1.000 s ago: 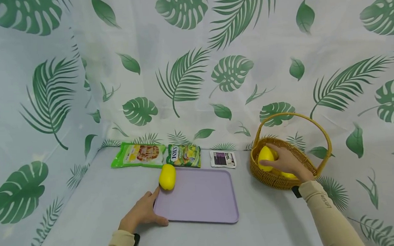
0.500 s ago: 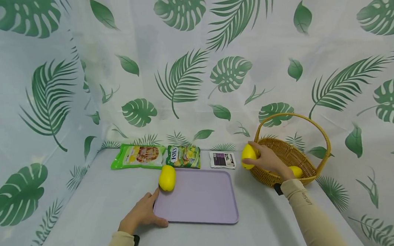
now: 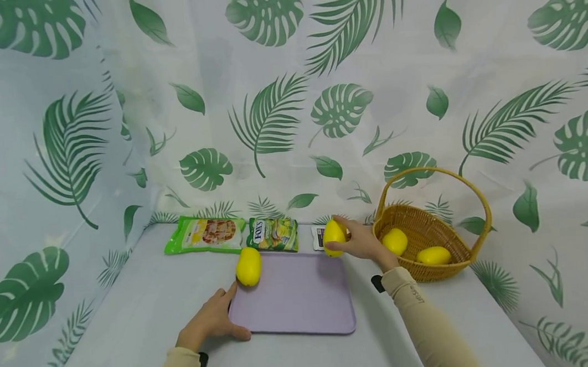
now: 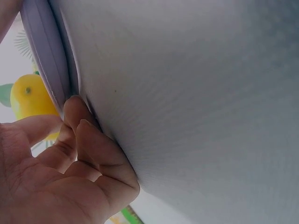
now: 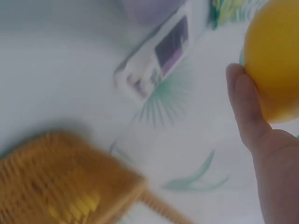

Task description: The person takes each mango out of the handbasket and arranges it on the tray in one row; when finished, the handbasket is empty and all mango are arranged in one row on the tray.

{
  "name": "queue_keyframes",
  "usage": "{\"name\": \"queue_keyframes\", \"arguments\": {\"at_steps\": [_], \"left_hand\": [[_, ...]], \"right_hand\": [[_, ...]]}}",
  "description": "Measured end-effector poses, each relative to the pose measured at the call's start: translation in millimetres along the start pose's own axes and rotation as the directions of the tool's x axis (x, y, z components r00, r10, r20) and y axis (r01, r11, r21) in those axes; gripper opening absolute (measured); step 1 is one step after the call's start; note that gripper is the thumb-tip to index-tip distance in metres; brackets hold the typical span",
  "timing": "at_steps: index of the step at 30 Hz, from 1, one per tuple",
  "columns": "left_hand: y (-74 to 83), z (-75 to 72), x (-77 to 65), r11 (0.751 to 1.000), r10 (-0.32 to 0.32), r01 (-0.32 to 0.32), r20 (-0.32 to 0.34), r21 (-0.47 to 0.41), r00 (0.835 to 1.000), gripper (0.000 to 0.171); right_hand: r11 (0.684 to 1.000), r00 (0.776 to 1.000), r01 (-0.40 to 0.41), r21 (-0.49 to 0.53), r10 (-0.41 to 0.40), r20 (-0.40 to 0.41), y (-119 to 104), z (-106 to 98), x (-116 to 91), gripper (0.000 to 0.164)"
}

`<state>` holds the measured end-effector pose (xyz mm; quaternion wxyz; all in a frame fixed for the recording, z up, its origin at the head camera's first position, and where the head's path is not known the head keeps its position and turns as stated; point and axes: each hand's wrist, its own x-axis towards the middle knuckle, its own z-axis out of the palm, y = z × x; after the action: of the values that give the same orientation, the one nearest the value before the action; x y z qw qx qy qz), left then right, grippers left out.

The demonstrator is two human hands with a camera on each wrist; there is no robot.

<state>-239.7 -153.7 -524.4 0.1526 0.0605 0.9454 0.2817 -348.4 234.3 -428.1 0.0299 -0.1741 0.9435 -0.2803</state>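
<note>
In the head view, my right hand (image 3: pixel 361 240) holds a smooth yellow lemon-like fruit (image 3: pixel 334 238) above the tray's far right corner. The fruit covers part of a small white packet (image 3: pixel 318 238) behind it. In the right wrist view, the thumb lies along the side of the held fruit (image 5: pixel 275 60). My left hand (image 3: pixel 213 319) holds the near left corner of a lilac tray (image 3: pixel 300 294), its thumb at the front edge. Curled fingers (image 4: pixel 105 154) meet the tray rim (image 4: pixel 46 51) in the left wrist view. Another yellow lemon-like fruit (image 3: pixel 248 267) lies at the tray's far left corner.
A wicker basket (image 3: pixel 426 232) with a tall handle stands at the right, holding two yellow fruits (image 3: pixel 433 255). Behind the tray lie a green snack bag (image 3: pixel 209 233) and a FOX'S candy bag (image 3: pixel 273 234). A leaf-patterned cloth (image 3: pixel 270 112) hangs along the back and left side.
My right hand has lifted one yellow lemon-like fruit out of the basket and carried it left, toward the tray. The left hand stays at the tray's corner.
</note>
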Motion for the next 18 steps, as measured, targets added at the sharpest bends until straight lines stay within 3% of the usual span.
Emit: {"name": "queue_keyframes", "arguments": {"at_steps": [9, 18], "left_hand": [[1.5, -3.4, -2.4, 1.0, -0.014, 0.014, 0.0, -0.002, 1.0, 0.129], [2.0, -4.2, -5.2, 1.0, 0.001, -0.001, 0.007, -0.028, 1.0, 0.128]], "right_hand": [[0.998, 0.997, 0.052, 0.035, -0.053, 0.054, -24, 41, 24, 0.092], [1.0, 0.993, -0.002, 0.014, 0.0, 0.118, -45, 77, 33, 0.09]]}}
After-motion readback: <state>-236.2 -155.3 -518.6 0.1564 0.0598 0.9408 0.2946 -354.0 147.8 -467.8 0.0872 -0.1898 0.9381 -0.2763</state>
